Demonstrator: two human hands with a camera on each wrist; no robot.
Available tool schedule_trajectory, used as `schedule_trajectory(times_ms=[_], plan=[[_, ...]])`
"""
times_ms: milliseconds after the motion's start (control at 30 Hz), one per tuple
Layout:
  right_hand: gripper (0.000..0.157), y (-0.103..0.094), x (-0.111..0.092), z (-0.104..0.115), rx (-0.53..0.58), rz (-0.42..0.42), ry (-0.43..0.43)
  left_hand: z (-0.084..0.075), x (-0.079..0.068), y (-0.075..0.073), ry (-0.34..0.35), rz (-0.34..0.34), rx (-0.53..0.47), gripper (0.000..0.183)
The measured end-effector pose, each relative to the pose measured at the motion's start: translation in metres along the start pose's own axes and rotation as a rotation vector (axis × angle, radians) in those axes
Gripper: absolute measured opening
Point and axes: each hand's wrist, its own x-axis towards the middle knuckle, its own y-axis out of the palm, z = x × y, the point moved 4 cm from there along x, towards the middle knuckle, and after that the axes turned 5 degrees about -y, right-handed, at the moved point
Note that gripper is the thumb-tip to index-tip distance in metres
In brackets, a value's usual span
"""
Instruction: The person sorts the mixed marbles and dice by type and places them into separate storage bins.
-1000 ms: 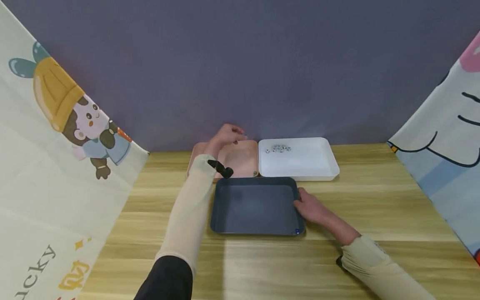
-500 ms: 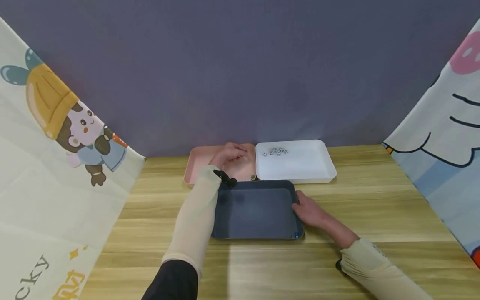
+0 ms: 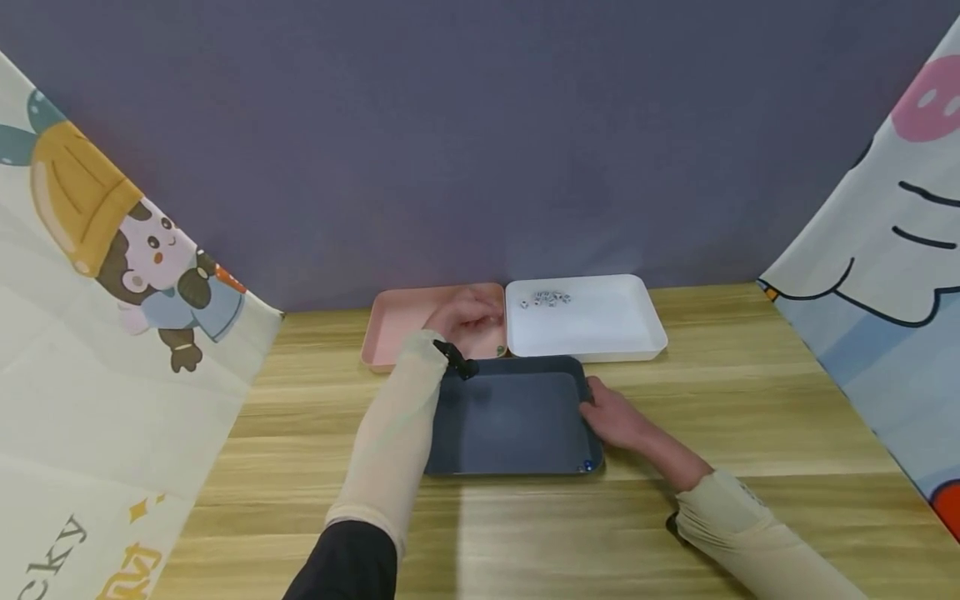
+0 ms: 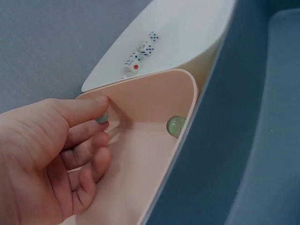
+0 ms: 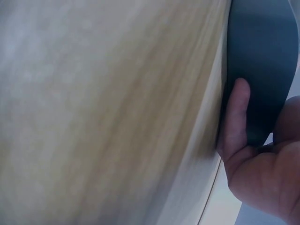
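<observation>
My left hand (image 3: pixel 467 313) is inside the pink tray (image 3: pixel 390 328). Between its thumb and forefinger it pinches a small glass marble (image 4: pixel 101 117), partly covered by the fingertips. A green marble (image 4: pixel 175 125) lies in the pink tray's near right corner. With my right hand (image 3: pixel 617 416) I grip the right side wall of the dark blue-grey tray (image 3: pixel 517 417); in the right wrist view, digits (image 5: pixel 236 105) lie on both sides of the wall. Blue marbles (image 3: pixel 588 466) sit in that tray's front right corner.
Right of the pink tray stands a white tray (image 3: pixel 600 325) holding several white dice (image 3: pixel 551 298). The dark tray sits in front of both on the wood-grain table (image 3: pixel 712 392). A grey-purple backdrop (image 3: pixel 480 142) rises behind, with printed cloths at both sides.
My left hand has come down from above the pink tray's back edge into the tray. My right hand stays on the dark tray. The head view has shifted slightly.
</observation>
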Motion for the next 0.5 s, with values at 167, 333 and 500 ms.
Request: schedule_trajectory(times_ms=[167, 333, 500], plan=[[0.042, -0.001, 0.0, 0.003, 0.013, 0.007, 0.0, -0.008, -0.01, 0.005, -0.055, 0.015, 0.003, 0.026], [0.041, -0.003, 0.0, 0.004, 0.012, 0.006, -0.005, -0.011, -0.014, 0.003, -0.098, 0.042, 0.064, 0.026], [0.042, -0.001, -0.002, 0.003, -0.001, 0.01, -0.006, -0.01, -0.003, -0.001, -0.136, 0.028, 0.271, 0.019]])
